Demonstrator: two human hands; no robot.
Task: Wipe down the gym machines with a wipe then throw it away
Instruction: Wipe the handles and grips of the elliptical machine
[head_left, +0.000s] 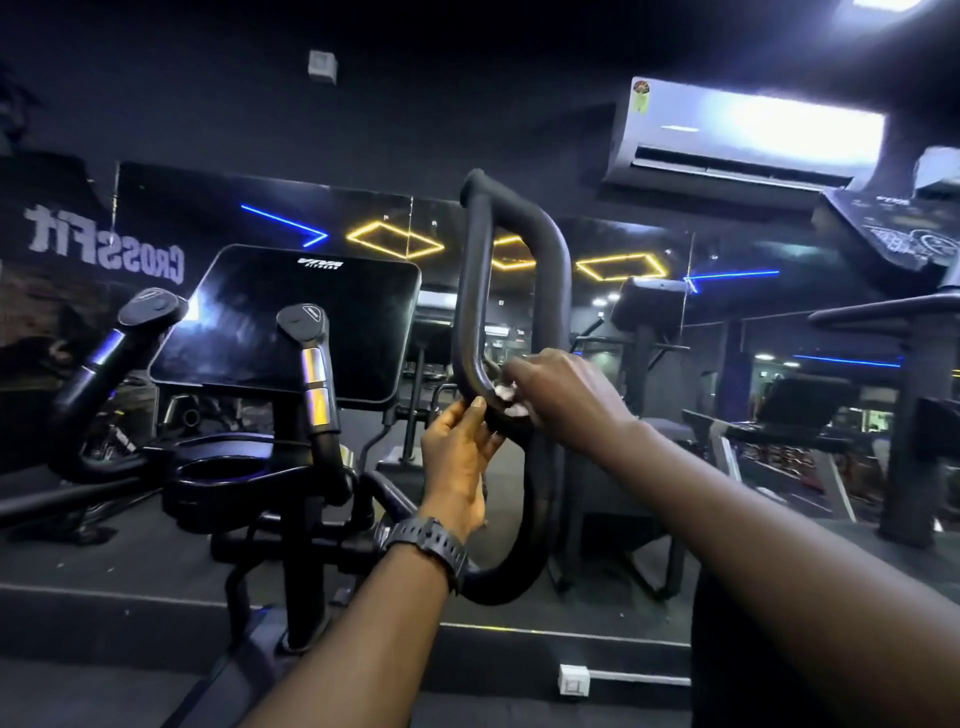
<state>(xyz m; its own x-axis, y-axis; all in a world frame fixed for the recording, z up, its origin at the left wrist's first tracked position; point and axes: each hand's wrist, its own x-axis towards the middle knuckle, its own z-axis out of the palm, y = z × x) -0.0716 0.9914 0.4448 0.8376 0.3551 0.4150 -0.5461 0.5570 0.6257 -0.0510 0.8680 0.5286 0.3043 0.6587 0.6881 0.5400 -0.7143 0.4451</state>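
Observation:
A black looped handlebar (545, 244) of a cardio machine rises in the middle of the view. My right hand (566, 395) grips a small white wipe (506, 397) and presses it against the lower bend of the loop. Just below and to the left, my left hand (457, 462), with a black watch on its wrist, curls its fingers around the same bar. The machine's dark console screen (291, 322) sits to the left, and two short grips with silver bands (314, 374) stand in front of it. Most of the wipe is hidden under my fingers.
A wall mirror (649, 291) behind the machine reflects neon lights and other gym equipment. An air conditioner (748, 135) hangs at the upper right. A second machine's console (893, 228) and frame stand at the right. A round cup holder (223, 470) sits under the screen.

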